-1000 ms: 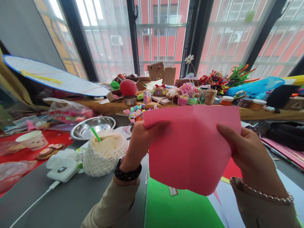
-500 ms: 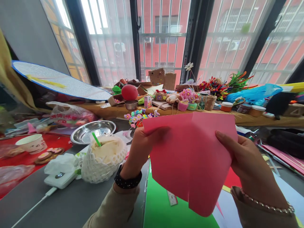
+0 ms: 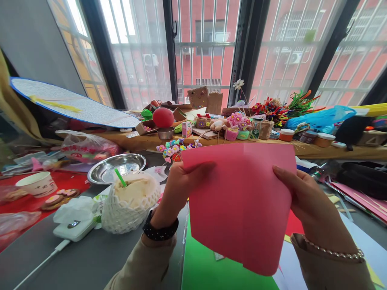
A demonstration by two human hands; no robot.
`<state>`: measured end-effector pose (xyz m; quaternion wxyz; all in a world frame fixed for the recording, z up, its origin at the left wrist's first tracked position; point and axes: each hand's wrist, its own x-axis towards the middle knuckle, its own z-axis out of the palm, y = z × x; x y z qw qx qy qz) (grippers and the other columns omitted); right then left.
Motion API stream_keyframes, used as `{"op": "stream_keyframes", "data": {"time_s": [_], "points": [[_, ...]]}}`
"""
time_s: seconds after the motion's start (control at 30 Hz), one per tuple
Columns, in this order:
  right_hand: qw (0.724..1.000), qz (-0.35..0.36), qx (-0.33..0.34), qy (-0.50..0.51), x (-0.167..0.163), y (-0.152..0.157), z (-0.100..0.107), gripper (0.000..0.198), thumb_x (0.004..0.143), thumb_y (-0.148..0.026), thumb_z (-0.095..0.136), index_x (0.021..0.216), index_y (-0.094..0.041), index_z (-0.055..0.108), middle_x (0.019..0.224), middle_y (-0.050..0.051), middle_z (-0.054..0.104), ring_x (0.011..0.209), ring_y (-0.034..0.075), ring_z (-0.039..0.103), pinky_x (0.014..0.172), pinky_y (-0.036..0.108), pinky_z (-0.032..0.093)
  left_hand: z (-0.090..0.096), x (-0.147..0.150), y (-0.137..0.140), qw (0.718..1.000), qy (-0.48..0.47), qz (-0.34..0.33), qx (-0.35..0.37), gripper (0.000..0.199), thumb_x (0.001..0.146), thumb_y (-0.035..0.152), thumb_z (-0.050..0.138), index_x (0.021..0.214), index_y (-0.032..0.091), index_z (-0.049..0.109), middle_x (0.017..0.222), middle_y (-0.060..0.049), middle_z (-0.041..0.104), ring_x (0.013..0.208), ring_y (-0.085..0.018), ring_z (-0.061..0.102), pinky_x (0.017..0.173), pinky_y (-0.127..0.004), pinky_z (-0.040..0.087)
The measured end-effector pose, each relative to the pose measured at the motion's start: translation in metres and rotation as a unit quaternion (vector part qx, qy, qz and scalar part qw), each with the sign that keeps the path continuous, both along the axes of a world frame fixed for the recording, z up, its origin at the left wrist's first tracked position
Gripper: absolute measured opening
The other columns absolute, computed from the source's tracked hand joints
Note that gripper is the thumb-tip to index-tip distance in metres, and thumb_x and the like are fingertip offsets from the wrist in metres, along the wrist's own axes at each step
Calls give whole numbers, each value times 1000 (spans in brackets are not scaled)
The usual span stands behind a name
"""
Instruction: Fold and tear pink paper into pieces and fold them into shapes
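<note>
A sheet of pinkish-red paper [image 3: 238, 205] with a crease down its middle and a rounded, cut lower edge is held up in front of me. My left hand [image 3: 189, 175] grips its upper left side, the thumb lying across the front and slightly blurred. At the upper right edge, my right hand [image 3: 298, 191] pinches it between thumb and fingers; those fingers are mostly behind the paper. Below lies a green sheet [image 3: 205, 264] on the table, partly covered by the raised paper, with a small whitish piece [image 3: 218, 256] just showing on it.
A coconut in white foam netting [image 3: 130, 207] with a green straw stands left of my left wrist. Behind it is a steel plate [image 3: 93, 173]. A white charger with a cable [image 3: 74, 229] and a paper cup [image 3: 38, 185] sit farther left. Pink crochet flowers [image 3: 238, 120] line the sill.
The right part of the paper has swung a little, so its lower edges sit closer together and cover more of the small whitish piece. Both hands keep their hold.
</note>
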<state>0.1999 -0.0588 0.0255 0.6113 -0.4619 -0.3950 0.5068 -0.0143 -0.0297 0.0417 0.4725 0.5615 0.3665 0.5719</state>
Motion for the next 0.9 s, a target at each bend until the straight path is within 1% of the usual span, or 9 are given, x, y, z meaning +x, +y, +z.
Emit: {"op": "stream_keyframes", "data": {"time_s": [0.17,0.27,0.37,0.5,0.6,0.77,0.9], "points": [[1000,10,18,-16,10,-4,3,13,64,-33,63,72,-23,63,65,1,68,52,15,62,44,22,50,5,3,-7,1000,8,-3,-25,14,61,27,65,66,14,64,62,1,62,55,-11,55,48,-20,44],[1000,2,1,-16,8,-7,6,11,62,-33,65,68,-23,64,64,2,68,52,16,62,42,22,50,4,4,-7,1000,18,-8,-24,16,62,28,64,67,13,64,64,0,63,57,-12,55,49,-20,44],[1000,-16,-11,16,3,-8,6,11,60,-31,67,65,-21,65,59,2,67,48,14,61,41,20,49,1,2,-5,1000,17,-6,-4,15,63,28,63,69,14,65,66,0,63,59,-12,55,51,-19,45],[997,-52,8,53,-4,-5,4,14,56,-29,70,66,-19,66,57,1,66,44,13,59,38,19,47,-1,0,-1,999,20,-9,37,13,63,28,63,68,16,66,65,1,63,57,-11,54,48,-18,44],[996,-50,4,67,-5,-4,2,14,56,-28,70,66,-19,66,58,2,67,45,14,60,37,19,47,-3,-1,-1,999,24,8,48,12,64,28,62,69,17,67,63,1,63,55,-10,54,46,-17,43],[997,-47,-18,67,-5,-4,1,15,57,-29,69,68,-19,66,59,2,67,45,14,60,38,19,48,-5,0,-2,998,19,41,50,12,64,27,63,69,17,67,65,1,63,57,-11,54,48,-17,43],[997,-37,-21,70,-6,-3,1,13,57,-29,69,65,-19,65,57,0,67,43,12,59,37,18,46,-5,1,-1,998,28,23,50,13,64,29,62,69,18,67,62,1,63,54,-11,53,45,-18,43]]}}
